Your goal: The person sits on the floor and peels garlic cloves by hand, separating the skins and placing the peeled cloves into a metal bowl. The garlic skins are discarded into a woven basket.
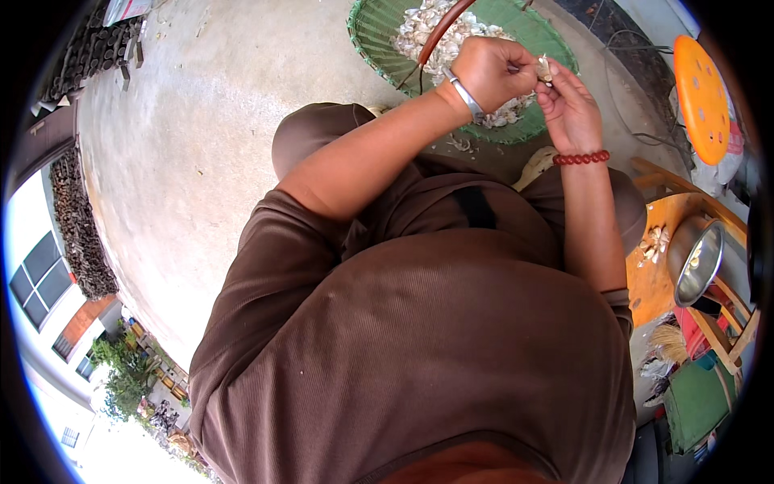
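Note:
A small piece of garlic (544, 70) with papery skin is pinched between the fingertips of both my hands. My left hand (493, 71), with a silver-coloured bangle at the wrist, curls its fingers against the left side of the garlic. On the other side, my right hand (569, 106) grips it between thumb and fingers, palm turned partly up. Below both hands is a green woven basket (378, 45) with a brown arched handle (444, 31). Pale garlic pieces and skins (432, 27) lie in it, partly hidden by my hands.
To the right, a wooden seat (644, 284) bears loose garlic cloves (654, 245) and a metal bowl (716, 266) with a few peeled cloves. An orange perforated stool top (701, 100) stands beyond it. Dark cables (650, 138) cross the floor. Stacked firewood (81, 227) is at far left.

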A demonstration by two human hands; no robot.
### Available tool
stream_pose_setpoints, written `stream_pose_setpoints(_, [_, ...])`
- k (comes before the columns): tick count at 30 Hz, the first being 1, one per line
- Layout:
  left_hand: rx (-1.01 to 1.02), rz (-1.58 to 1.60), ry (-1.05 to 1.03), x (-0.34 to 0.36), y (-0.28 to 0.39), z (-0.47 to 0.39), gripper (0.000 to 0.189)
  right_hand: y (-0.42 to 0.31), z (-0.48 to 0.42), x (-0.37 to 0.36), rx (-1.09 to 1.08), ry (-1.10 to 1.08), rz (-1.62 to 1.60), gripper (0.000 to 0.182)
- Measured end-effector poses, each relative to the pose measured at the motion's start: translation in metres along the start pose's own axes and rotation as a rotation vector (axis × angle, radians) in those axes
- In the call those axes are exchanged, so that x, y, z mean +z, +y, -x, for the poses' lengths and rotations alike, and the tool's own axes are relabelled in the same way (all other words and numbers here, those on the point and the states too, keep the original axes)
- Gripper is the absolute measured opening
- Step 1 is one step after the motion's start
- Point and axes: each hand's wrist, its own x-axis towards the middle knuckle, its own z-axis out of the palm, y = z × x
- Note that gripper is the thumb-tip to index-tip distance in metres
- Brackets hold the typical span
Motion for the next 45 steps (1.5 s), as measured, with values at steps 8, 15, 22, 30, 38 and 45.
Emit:
stream_pose_setpoints(8, [-0.258, 0.23, 0.099, -0.001, 0.004, 0.004, 0.013, 0.005, 0.002, 0.023, -0.149, 0.008, 0.066, 0.029])
stream_pose_setpoints(15, [-0.458, 0.52, 0.151, -0.007, 0.008, 0.003, 0.012, 0.004, 0.001, 0.029, -0.223, -0.02, 0.436, 0.029])
stream_pose_setpoints(22, [-0.57, 0.68, 0.186, -0.015, 0.001, -0.004, 0.012, 0.001, -0.004, 0.028, -0.197, 0.065, 0.536, 0.028])
stream_pose_setpoints(30, [-0.253, 0.099, 0.191, -0.012, -0.008, -0.01, 0.009, 0.004, -0.01, 0.027, -0.231, 0.056, 0.62, 0.026])
stream_pose_setpoints(38, [-0.046, -0.005, 0.039, -0.009, -0.022, -0.016, 0.013, 0.008, -0.017, 0.018, -0.329, 0.03, 0.774, 0.031])
stream_pose_setpoints(45, [0.059, -0.04, 0.015, -0.012, -0.022, -0.022, 0.013, 0.007, -0.024, 0.022, -0.421, 0.084, 0.64, 0.029])
